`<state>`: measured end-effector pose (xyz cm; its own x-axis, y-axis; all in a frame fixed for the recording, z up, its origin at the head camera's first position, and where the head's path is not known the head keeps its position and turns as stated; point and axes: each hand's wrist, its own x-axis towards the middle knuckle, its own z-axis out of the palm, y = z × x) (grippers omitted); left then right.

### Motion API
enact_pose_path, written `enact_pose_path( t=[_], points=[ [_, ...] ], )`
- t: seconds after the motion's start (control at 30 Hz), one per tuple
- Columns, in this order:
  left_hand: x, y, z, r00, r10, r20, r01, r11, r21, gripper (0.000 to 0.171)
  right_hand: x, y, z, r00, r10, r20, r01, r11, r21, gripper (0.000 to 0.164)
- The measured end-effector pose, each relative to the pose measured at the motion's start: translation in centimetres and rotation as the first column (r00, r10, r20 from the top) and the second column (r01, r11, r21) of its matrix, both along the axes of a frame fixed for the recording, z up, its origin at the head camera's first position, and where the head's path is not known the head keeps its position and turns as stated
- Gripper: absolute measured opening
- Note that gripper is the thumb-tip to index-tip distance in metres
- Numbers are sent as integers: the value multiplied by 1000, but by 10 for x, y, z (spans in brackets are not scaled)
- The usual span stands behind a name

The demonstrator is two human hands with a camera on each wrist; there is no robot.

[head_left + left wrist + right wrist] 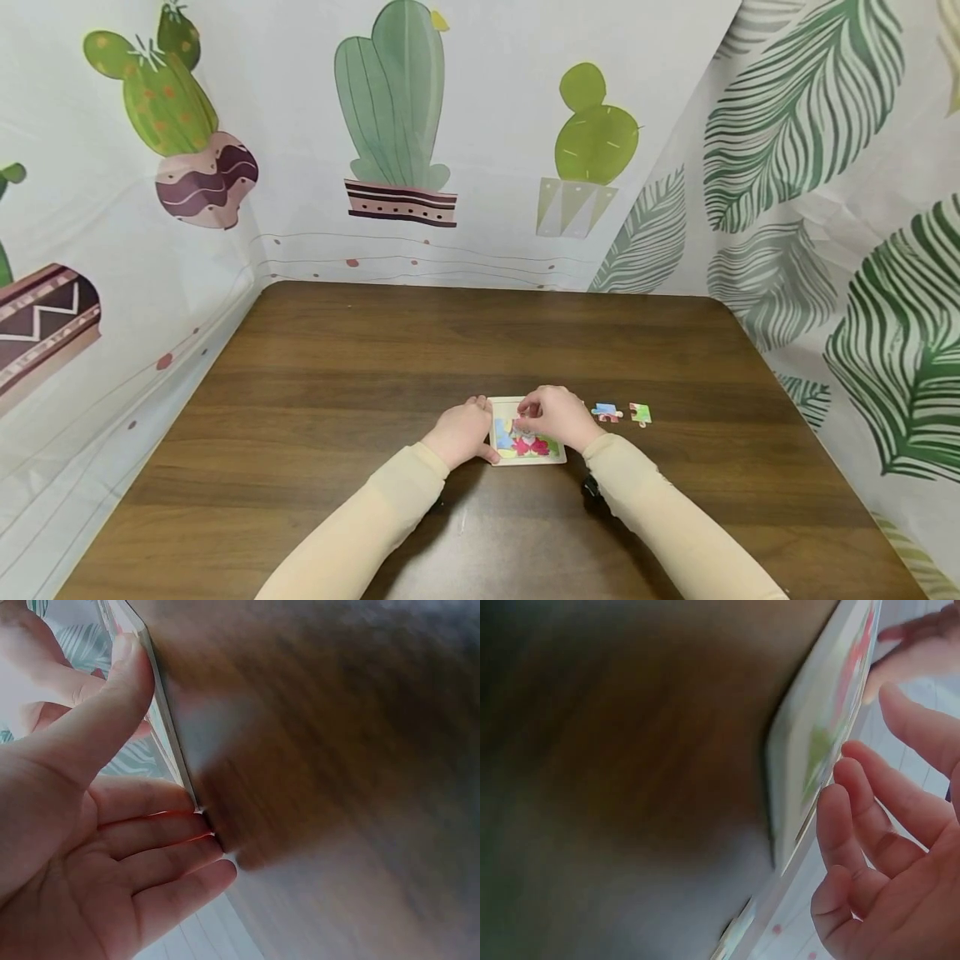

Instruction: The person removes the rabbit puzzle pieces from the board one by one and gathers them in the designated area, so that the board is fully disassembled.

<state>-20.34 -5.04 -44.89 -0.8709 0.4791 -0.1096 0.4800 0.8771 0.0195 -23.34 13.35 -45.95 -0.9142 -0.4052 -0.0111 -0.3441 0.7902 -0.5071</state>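
Puzzle tray (506, 408) lies beneath right hand (561, 417), against left hand (459, 432).

My head cam looks forward-down from the near side of the table (352, 358) to both far corners; wrist cams sit close, rolled sideways, facing across the puzzle board (506, 407), shared by both.

The left hand (459, 433) and right hand (564, 417) are bare. The sleeves (341, 527) are long, plain and cream, ending in a cuff (429, 460) at the left wrist. Something small and black (591, 489), perhaps a camera, shows beneath the right sleeve (667, 517).
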Motion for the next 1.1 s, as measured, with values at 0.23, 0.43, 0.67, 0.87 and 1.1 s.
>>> enact_pose_path(
  t=[0.23, 0.43, 0.67, 0.87, 1.1],
  points=[
    [2, -3, 1, 999, -20, -41, 21, 1000, 22, 86, 6, -18, 3, 992, 42, -118, -31, 995, 95, 20],
    [4, -4, 2, 998, -34, -56, 36, 999, 32, 83, 9, -26, 3, 984, 74, -165, -47, 985, 166, 20],
    [4, -4, 2, 998, -39, -49, 40, 999, 33, 84, 13, -27, 2, 969, 132, -210, -94, 979, 180, 14],
    [4, -4, 3, 998, -44, -39, 46, 998, 40, 83, 11, -27, -1, 976, 136, -168, -115, 985, 131, 12],
    [4, -3, 3, 999, -32, -29, 33, 999, 36, 84, 9, -26, -4, 982, 162, -101, -159, 987, 36, 17]
  ],
)
